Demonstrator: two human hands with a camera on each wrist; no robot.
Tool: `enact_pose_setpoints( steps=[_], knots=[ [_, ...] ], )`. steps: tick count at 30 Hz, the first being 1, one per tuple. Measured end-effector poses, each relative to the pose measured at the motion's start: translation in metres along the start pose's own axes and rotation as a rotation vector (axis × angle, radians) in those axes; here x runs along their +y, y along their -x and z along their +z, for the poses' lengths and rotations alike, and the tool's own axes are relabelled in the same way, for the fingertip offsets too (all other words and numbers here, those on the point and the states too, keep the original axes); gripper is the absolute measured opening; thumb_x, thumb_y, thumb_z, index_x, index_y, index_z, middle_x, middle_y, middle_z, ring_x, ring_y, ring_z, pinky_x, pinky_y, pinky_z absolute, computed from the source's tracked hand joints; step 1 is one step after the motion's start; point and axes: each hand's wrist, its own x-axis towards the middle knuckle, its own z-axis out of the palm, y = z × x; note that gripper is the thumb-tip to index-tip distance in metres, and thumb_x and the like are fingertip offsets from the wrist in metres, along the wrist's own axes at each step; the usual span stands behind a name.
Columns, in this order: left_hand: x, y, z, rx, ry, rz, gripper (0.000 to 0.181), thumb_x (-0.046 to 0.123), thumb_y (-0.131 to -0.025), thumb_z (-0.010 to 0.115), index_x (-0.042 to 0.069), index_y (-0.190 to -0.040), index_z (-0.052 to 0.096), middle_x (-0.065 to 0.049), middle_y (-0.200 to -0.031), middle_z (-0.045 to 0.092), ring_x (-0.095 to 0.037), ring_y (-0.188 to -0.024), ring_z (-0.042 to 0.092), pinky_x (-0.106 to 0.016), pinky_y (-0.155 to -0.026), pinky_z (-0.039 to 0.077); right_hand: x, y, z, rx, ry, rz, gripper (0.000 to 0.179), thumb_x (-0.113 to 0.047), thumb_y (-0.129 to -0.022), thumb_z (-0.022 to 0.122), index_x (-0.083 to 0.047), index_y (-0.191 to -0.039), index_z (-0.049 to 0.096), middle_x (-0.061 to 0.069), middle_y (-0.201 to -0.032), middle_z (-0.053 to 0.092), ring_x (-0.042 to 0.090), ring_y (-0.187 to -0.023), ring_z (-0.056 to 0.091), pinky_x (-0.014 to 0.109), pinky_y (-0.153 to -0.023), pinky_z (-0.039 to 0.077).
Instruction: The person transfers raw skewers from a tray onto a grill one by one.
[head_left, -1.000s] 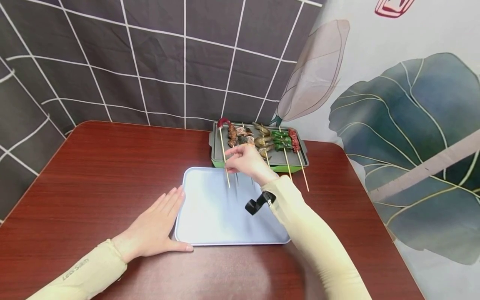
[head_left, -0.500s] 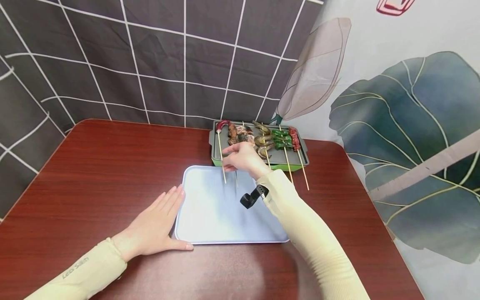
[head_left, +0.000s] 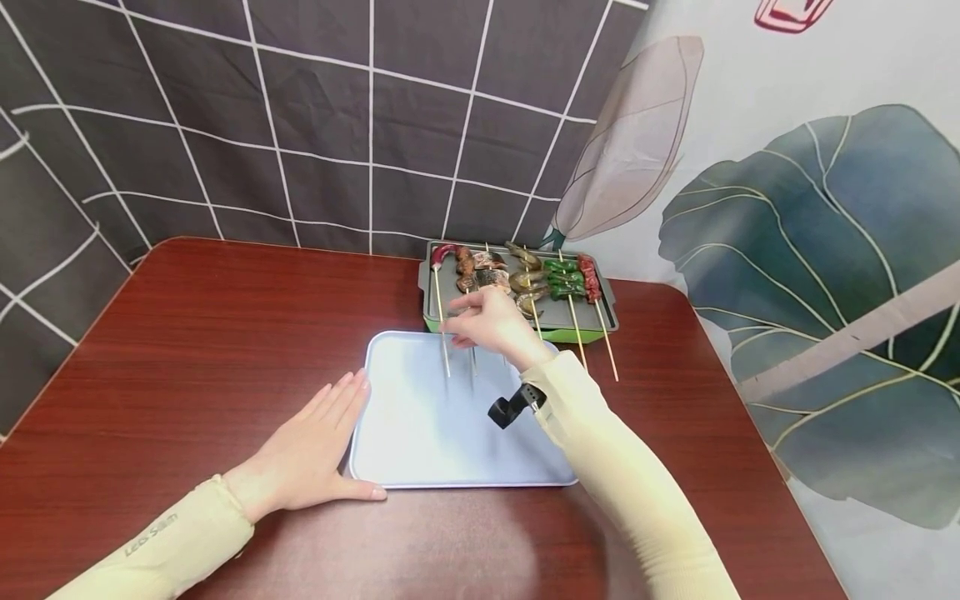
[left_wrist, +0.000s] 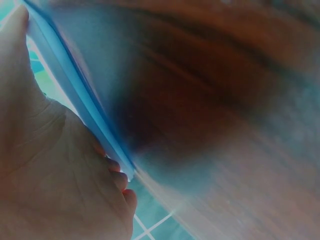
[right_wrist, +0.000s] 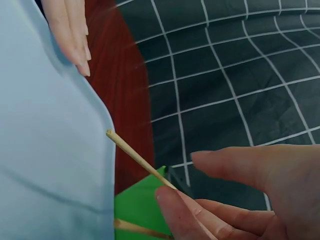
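A skewer with a red chili [head_left: 442, 255] lies along the left side of a grey grill pan [head_left: 555, 314], its bare stick reaching over a pale blue tray [head_left: 450, 433]. My right hand [head_left: 491, 318] is at this stick, fingertips close to or touching it. In the right wrist view one finger [right_wrist: 230, 161] is held away from the stick [right_wrist: 135, 155]; the exact contact is partly hidden. My left hand [head_left: 307, 454] lies flat at the tray's left edge, thumb along the front corner. The left wrist view shows its palm [left_wrist: 55, 165] beside the tray's rim.
Beside the chili, the pan holds skewers of brown pieces [head_left: 465, 267], fish [head_left: 491, 271], shrimp [head_left: 525, 279], green pepper [head_left: 564, 279] and red meat [head_left: 588, 277]. Several sticks overhang its front. The pan has a green base [head_left: 573, 337]. A grid-patterned cloth [head_left: 315, 125] hangs behind the red-brown table [head_left: 225, 333].
The chili skewer has come down and left onto the pan. Over the last half second my right hand has shifted slightly right and its fingers have loosened. My left hand has not moved.
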Motion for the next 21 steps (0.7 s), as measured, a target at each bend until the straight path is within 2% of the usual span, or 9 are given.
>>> enact_pose_setpoints(
  steps=[3, 8, 12, 16, 21],
  knots=[
    [0.0, 0.001, 0.0, 0.002, -0.003, -0.005, 0.13, 0.087, -0.077, 0.057, -0.013, -0.154, 0.028, -0.028, -0.162, 0.023, -0.04, -0.15, 0.023, -0.052, -0.121, 0.021, 0.002, 0.006, -0.003, 0.005, 0.009, -0.042, 0.045, -0.019, -0.093, 0.075, 0.003, -0.131, 0.065, 0.02, -0.103, 0.074, 0.036, -0.091, 0.073, 0.031, -0.073, 0.062],
    [0.0, 0.003, 0.003, 0.003, 0.009, -0.005, 0.129, 0.087, -0.077, 0.057, -0.013, -0.154, 0.028, -0.028, -0.162, 0.024, -0.04, -0.149, 0.024, -0.053, -0.12, 0.022, 0.011, 0.021, -0.008, 0.013, -0.031, -0.11, 0.038, -0.02, -0.099, 0.066, 0.004, -0.129, 0.066, 0.02, -0.112, 0.072, 0.04, -0.102, 0.069, 0.031, -0.081, 0.061],
    [0.0, 0.004, 0.006, -0.001, 0.015, 0.001, 0.129, 0.087, -0.077, 0.057, -0.012, -0.154, 0.028, -0.027, -0.162, 0.024, -0.04, -0.149, 0.023, -0.054, -0.12, 0.022, 0.019, 0.036, -0.015, 0.033, 0.011, -0.149, 0.035, -0.024, -0.102, 0.062, -0.001, -0.129, 0.067, 0.013, -0.118, 0.071, 0.035, -0.11, 0.068, 0.034, -0.091, 0.057],
    [0.001, 0.002, 0.007, -0.007, 0.013, 0.01, 0.129, 0.087, -0.077, 0.057, -0.012, -0.154, 0.029, -0.027, -0.162, 0.024, -0.039, -0.15, 0.023, -0.053, -0.121, 0.022, 0.026, 0.051, -0.022, 0.045, 0.067, -0.171, 0.039, -0.032, -0.103, 0.061, -0.006, -0.132, 0.067, 0.005, -0.124, 0.07, 0.025, -0.116, 0.066, 0.039, -0.1, 0.052],
    [0.002, -0.004, 0.003, -0.012, 0.032, 0.004, 0.128, 0.088, -0.077, 0.055, -0.01, -0.155, 0.029, -0.026, -0.162, 0.025, -0.038, -0.15, 0.023, -0.052, -0.121, 0.02, 0.038, 0.066, -0.033, 0.08, 0.145, -0.259, 0.04, -0.035, -0.103, 0.061, -0.01, -0.135, 0.066, 0.004, -0.128, 0.068, 0.018, -0.118, 0.064, 0.044, -0.101, 0.051]
  ],
)
